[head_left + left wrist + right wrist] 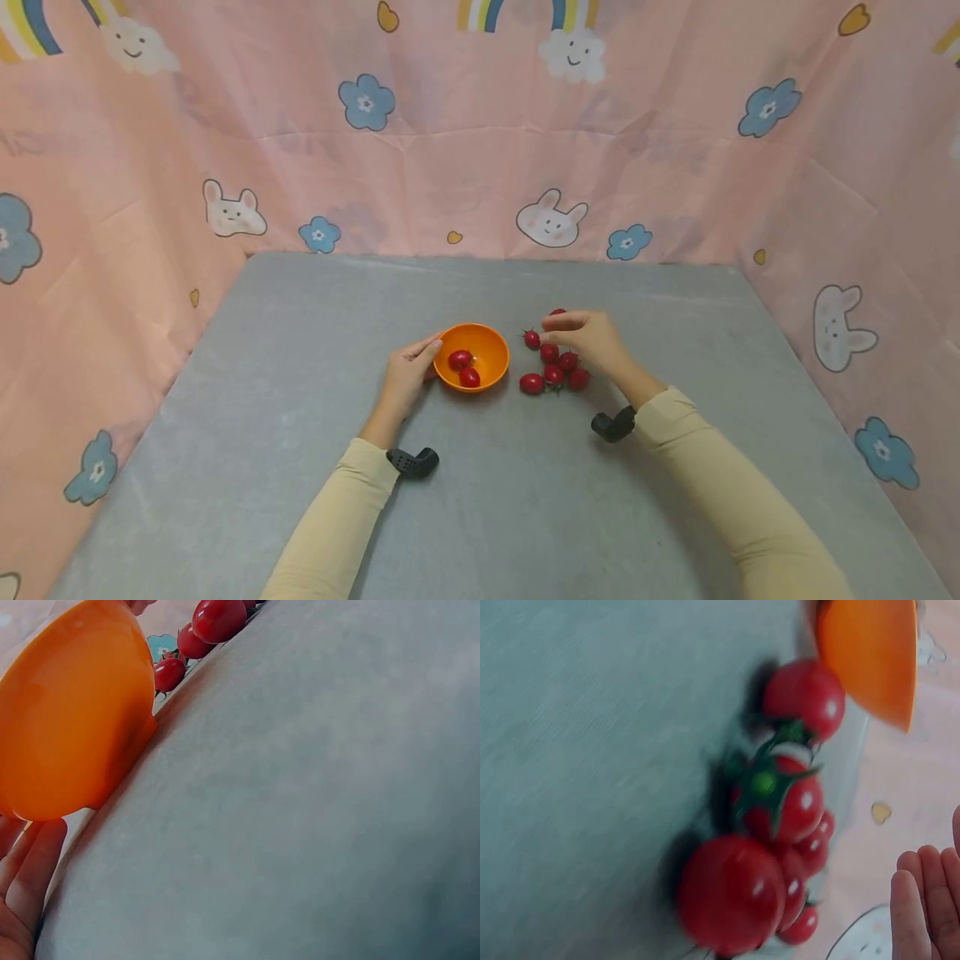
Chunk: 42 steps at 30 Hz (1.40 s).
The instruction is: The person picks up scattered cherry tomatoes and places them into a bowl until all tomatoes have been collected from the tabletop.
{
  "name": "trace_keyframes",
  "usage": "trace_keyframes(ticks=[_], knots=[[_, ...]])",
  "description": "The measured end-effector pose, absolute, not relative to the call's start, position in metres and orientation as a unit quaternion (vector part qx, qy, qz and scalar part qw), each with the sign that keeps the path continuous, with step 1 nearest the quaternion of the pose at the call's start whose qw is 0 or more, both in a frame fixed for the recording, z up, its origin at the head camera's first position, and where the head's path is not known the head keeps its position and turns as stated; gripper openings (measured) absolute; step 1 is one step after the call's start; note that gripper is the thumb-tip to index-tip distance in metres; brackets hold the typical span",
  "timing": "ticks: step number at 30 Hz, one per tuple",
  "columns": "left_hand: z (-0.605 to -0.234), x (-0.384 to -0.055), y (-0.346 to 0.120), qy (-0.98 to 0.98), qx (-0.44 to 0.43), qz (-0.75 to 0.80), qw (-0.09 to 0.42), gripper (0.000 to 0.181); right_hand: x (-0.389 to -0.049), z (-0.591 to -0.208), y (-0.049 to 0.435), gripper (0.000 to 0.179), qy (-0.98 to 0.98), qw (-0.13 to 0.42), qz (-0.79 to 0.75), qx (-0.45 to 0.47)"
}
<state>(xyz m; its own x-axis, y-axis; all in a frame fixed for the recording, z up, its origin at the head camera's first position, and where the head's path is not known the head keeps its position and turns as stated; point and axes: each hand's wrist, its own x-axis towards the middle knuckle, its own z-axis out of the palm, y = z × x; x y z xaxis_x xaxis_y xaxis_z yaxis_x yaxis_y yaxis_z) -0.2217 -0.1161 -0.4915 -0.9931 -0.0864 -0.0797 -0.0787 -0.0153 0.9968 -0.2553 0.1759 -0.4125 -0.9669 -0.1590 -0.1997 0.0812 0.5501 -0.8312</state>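
Note:
In the head view my left hand [405, 373] grips the near-left side of an orange bowl [495, 357], thumb at the rim and fingers against its outer wall. Two red cherry tomatoes [468, 377] lie inside. To the bowl's right is a loose group of several cherry tomatoes [532, 383], some with green stems. Over the far side of this group reaches my right hand [592, 337], its fingertips close to a single stemmed tomato [532, 339]. The right wrist view shows its fingers [909, 915] extended, with nothing between them, beyond the tomatoes [731, 894].
The grey tabletop [480, 500] runs back to a pink patterned curtain [450, 167], which also rises along both sides. A black wrist camera [414, 463] is on the left wrist and another black camera [613, 425] on the right, both low over the table.

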Motion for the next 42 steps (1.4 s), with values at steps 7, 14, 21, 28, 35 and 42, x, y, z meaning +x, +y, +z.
trace_keyframes(ticks=[7,14,21,28,35,42], knots=[[-0.493,-0.222,-0.117,-0.702,0.062,-0.710,0.000,0.035,-0.252,-0.416,0.196,0.042,0.874,0.125,-0.470,-0.015],[-0.491,-0.221,-0.117,-0.702,0.064,-0.709,-0.002,0.035,-0.250,-0.423,0.209,0.043,0.875,0.128,-0.467,-0.012],[-0.490,-0.220,-0.117,-0.706,0.062,-0.705,0.000,0.035,-0.250,-0.430,0.216,0.043,0.880,0.139,-0.454,-0.002],[-0.490,-0.220,-0.116,-0.708,0.064,-0.704,-0.002,0.036,-0.252,-0.438,0.221,0.046,0.883,0.134,-0.449,-0.002],[-0.489,-0.220,-0.116,-0.702,0.061,-0.710,0.001,0.035,-0.251,-0.443,0.221,0.049,0.885,0.139,-0.444,-0.001],[-0.489,-0.221,-0.116,-0.700,0.062,-0.711,0.000,0.034,-0.251,-0.446,0.218,0.048,0.888,0.142,-0.437,-0.009]])
